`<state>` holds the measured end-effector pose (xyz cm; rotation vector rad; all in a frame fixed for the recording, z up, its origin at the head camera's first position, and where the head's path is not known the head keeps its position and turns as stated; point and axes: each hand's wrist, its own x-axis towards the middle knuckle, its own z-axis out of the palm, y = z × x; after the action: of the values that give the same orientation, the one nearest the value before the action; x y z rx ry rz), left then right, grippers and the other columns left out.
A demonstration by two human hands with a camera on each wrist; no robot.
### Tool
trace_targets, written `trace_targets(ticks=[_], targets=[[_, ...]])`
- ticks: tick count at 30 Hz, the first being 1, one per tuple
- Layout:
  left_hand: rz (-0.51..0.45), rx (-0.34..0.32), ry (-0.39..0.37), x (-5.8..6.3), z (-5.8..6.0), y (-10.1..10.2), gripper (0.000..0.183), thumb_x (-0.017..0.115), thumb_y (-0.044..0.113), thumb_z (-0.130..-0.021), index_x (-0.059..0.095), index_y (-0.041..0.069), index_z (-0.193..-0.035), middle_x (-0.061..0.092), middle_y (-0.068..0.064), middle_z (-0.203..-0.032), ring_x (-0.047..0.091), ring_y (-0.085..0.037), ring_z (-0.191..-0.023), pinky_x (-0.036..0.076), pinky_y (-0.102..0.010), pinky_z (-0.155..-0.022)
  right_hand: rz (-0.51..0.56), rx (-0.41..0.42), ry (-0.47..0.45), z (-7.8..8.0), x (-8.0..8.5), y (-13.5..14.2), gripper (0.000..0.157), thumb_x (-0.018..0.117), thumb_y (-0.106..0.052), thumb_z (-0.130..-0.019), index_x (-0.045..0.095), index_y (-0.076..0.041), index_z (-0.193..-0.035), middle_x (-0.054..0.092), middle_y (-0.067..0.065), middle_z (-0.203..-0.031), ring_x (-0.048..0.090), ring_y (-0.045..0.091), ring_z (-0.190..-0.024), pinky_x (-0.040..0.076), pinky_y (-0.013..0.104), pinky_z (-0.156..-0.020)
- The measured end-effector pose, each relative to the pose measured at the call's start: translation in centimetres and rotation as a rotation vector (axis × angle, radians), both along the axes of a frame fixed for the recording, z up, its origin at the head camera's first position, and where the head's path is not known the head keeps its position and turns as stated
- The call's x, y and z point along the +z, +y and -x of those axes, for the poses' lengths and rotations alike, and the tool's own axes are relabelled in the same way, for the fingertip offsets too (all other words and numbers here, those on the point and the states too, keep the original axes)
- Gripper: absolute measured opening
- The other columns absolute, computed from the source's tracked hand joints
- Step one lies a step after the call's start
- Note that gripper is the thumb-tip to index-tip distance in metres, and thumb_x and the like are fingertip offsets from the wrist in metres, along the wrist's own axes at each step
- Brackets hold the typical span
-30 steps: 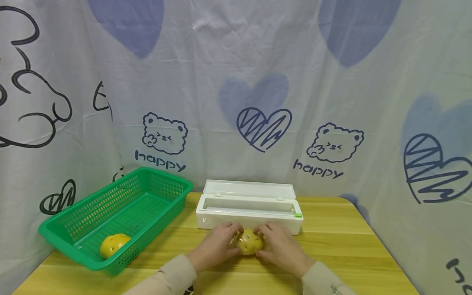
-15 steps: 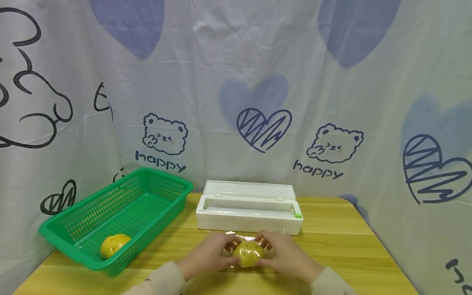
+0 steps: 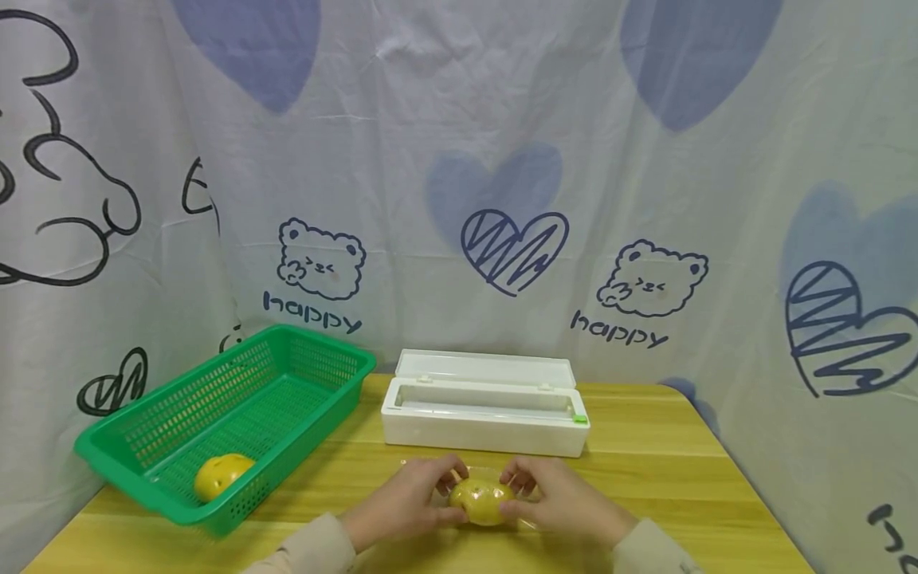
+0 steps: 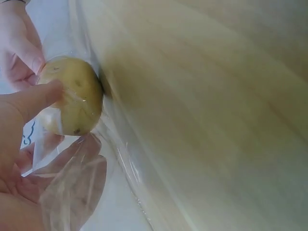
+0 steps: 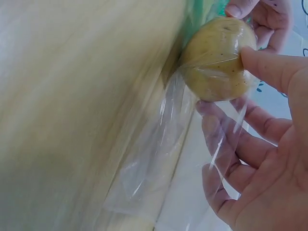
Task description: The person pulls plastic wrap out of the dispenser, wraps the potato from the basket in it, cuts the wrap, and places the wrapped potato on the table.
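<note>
A yellow potato [image 3: 482,502] lies between my two hands, with clear cling film [image 5: 149,154] stretched over its skin. My left hand [image 3: 409,501] grips its left end; in the left wrist view the thumb presses the potato [image 4: 79,103] and the other fingers curl behind the film. On the right end my right hand [image 3: 559,501] pinches it. The right wrist view has that thumb on the potato [image 5: 214,60] and the fingers spread under a loose, creased flap of film. The potato's underside is hidden.
Just beyond the hands stands a white cling film box [image 3: 484,434], its lid raised and a small green piece at its right end. To the left, a green plastic basket [image 3: 315,434] holds another potato [image 3: 224,477]. A printed curtain [image 3: 402,159] hangs behind the wooden table [image 3: 667,494].
Both hands have drawn the potato away from the white box, toward me. The potato's visible side has changed, and film now shows on the table around it. Box and basket have stayed put.
</note>
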<state>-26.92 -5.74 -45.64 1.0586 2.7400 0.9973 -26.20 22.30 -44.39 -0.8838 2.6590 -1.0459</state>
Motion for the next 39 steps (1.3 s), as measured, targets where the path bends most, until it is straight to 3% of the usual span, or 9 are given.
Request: trace_targets(ticks=[7,11,17,25,32,36,39], targets=[[-0.018,-0.012,-0.060,0.2,0.1,-0.2,0.039,0.082,0.035,-0.096,0.071,0.007,-0.121,0.078,0.001,-0.098,0.065,0.002,-0.083,0.057,-0.020,-0.074,0.004,0.003,-0.033,0.2,0.1,0.0,0.030,0.069,-0.037,-0.106,0.070,-0.012,-0.122,0.077,0.001,-0.106,0.069,0.007,-0.094,0.058,0.026,-0.080],[-0.041,-0.026,-0.125,0.2,0.3,-0.4,0.036,0.075,0.035,-0.102,0.074,0.003,-0.118,0.076,0.004,-0.087,0.060,0.004,-0.071,0.054,-0.020,-0.065,-0.007,-0.013,-0.078,0.2,0.2,-0.2,0.028,0.061,-0.035,-0.110,0.066,-0.013,-0.126,0.076,-0.002,-0.097,0.067,0.007,-0.084,0.056,0.026,-0.073],[-0.085,-0.019,-0.232,-0.2,0.9,-0.5,0.032,0.065,0.038,-0.108,0.078,0.009,-0.104,0.071,0.009,-0.076,0.059,0.000,-0.064,0.053,-0.021,-0.060,-0.009,-0.015,-0.076,0.7,0.1,-0.5,0.027,0.054,-0.035,-0.114,0.063,-0.012,-0.123,0.070,-0.002,-0.081,0.058,0.005,-0.066,0.051,0.025,-0.062],[-0.088,0.051,-0.288,-0.6,1.9,-0.3,0.039,0.058,0.044,-0.111,0.077,0.015,-0.094,0.070,0.006,-0.076,0.058,-0.007,-0.065,0.050,-0.025,-0.058,-0.055,0.001,-0.009,2.3,-0.3,-0.6,0.027,0.050,-0.030,-0.115,0.068,-0.010,-0.112,0.065,-0.004,-0.085,0.053,0.003,-0.073,0.048,0.025,-0.067],[-0.085,0.086,-0.176,-1.0,3.0,-0.2,0.040,0.059,0.042,-0.111,0.074,0.013,-0.087,0.062,0.007,-0.070,0.050,-0.006,-0.059,0.043,-0.024,-0.053,-0.125,-0.015,0.088,3.0,-0.6,-0.8,0.034,0.049,-0.034,-0.115,0.070,-0.015,-0.098,0.059,-0.009,-0.079,0.052,0.005,-0.075,0.047,0.031,-0.070],[-0.064,0.110,-0.114,-1.0,3.1,-0.3,0.034,0.062,0.041,-0.109,0.077,0.013,-0.098,0.067,0.006,-0.078,0.055,-0.005,-0.066,0.048,-0.025,-0.059,-0.153,-0.037,0.130,3.0,-0.6,-0.8,0.034,0.049,-0.034,-0.115,0.070,-0.017,-0.095,0.062,-0.008,-0.080,0.055,0.006,-0.077,0.048,0.033,-0.071],[-0.028,0.138,-0.081,-0.6,3.0,-0.2,0.030,0.066,0.042,-0.107,0.077,0.014,-0.106,0.074,0.002,-0.089,0.064,-0.008,-0.076,0.055,-0.029,-0.067,-0.165,-0.061,0.169,2.7,-0.5,-0.7,0.032,0.053,-0.035,-0.114,0.075,-0.014,-0.106,0.073,-0.002,-0.094,0.067,0.014,-0.088,0.057,0.039,-0.080]])
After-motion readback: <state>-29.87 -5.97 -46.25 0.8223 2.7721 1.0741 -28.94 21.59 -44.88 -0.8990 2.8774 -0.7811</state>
